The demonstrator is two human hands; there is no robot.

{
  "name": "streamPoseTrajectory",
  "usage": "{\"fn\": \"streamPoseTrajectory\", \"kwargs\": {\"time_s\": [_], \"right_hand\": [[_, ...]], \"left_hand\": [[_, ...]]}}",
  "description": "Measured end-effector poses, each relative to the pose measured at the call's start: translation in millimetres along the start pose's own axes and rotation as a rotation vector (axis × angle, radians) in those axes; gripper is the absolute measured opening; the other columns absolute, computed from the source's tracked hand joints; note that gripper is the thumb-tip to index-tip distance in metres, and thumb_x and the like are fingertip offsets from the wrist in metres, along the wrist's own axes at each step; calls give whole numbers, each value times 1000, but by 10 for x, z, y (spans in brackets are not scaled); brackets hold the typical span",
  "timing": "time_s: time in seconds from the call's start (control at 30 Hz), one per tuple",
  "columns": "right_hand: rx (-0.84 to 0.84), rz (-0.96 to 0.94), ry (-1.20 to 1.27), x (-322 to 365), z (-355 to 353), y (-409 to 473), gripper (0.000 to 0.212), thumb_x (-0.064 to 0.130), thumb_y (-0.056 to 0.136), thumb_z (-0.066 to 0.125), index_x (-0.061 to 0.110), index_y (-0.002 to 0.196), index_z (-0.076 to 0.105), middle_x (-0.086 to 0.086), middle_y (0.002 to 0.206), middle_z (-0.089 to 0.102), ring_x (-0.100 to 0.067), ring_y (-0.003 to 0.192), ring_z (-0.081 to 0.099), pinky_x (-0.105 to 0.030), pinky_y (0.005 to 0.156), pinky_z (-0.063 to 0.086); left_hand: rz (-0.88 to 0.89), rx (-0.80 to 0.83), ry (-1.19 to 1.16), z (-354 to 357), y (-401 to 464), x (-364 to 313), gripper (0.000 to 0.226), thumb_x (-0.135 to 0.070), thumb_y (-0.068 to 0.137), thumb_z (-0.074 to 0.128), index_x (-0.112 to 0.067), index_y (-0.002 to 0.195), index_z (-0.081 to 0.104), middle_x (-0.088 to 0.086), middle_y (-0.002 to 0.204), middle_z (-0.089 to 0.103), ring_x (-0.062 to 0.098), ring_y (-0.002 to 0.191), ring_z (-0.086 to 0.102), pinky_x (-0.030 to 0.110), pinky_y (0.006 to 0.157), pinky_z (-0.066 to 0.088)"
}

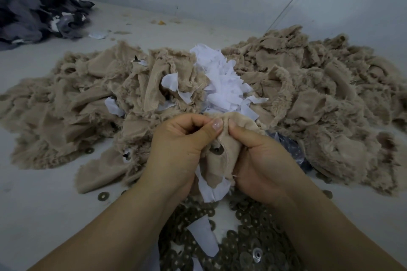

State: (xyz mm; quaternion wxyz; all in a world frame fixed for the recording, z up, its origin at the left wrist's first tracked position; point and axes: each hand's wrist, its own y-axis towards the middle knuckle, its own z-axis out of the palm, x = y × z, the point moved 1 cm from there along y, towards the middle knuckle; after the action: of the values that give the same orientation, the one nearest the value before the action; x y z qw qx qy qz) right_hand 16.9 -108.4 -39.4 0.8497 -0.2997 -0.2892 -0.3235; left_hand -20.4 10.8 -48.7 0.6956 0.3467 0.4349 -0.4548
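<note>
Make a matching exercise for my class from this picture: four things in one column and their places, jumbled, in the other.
Things:
1. beige fabric piece
2. white scraps
3. dark grey fabric heap
4. round washers

Places:
A. far left of the table
B. pinched between left hand and right hand
C. nearest the person, under the forearms
D. on the middle of the beige heap

Pairs: 1-B, 2-D, 3-A, 4-C

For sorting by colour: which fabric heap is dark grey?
The heap in the far left corner; the beige fleece heap and the white scraps are pale.
</note>
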Motion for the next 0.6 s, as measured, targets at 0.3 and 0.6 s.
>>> {"fn": "streamPoseTrajectory", "kwargs": {"time_s": [0.3, 0.6], "right_hand": [[148, -44, -23, 102, -108, 32, 52, -12, 81, 40, -3, 131, 54, -19, 123, 67, -22, 94, 70, -24, 69, 56], [-7, -210, -329, 154, -154, 77, 27, 2, 96, 52, -7, 119, 62, -22, 106, 68, -18, 76, 60, -18, 55, 48]], "left_hand": [[-88, -115, -83, -98, 84, -39, 11, -23, 66, 74, -13, 65, 73, 14, 75, 68, 26, 73, 64, 37, 69, 61], [-107, -19, -85, -51, 54, -37, 16, -21, 67, 72, -5, 68, 71, 15, 66, 66, 24, 59, 63, 32, 56, 57]]}}
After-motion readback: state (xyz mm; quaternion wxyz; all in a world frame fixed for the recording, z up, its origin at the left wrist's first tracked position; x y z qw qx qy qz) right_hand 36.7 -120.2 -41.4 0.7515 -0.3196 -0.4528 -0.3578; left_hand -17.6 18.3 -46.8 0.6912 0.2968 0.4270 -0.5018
